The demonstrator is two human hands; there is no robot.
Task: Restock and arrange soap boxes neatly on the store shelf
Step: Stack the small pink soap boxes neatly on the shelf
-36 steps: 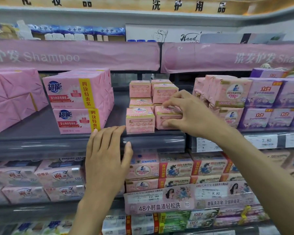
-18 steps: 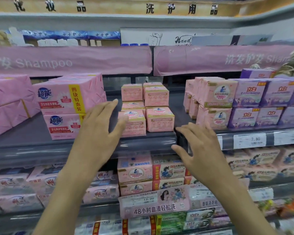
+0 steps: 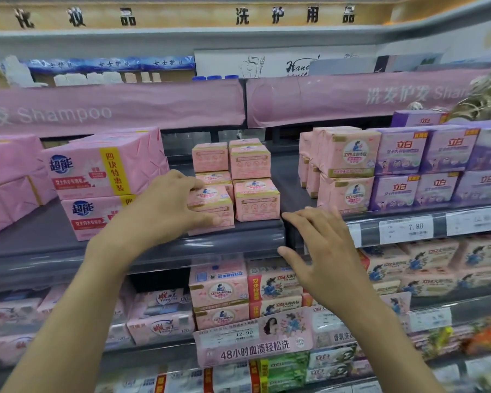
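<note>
The front soap box (image 3: 213,200) stands on the shelf (image 3: 68,251), pinched in the left hand (image 3: 165,207), fingers on top and thumb under its face. It is probably light, stiff card, best held by opposite faces. The right hand (image 3: 323,251) hovers lower right, fingers spread and holding nothing.

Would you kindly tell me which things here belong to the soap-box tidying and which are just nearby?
Job in hand:
left hand gripping the front-left soap box; front-right soap box; rear soap boxes; open right hand.

Just nearby:
large pink four-packs; purple boxes; 7.80 price tag; Shampoo banner.
</note>
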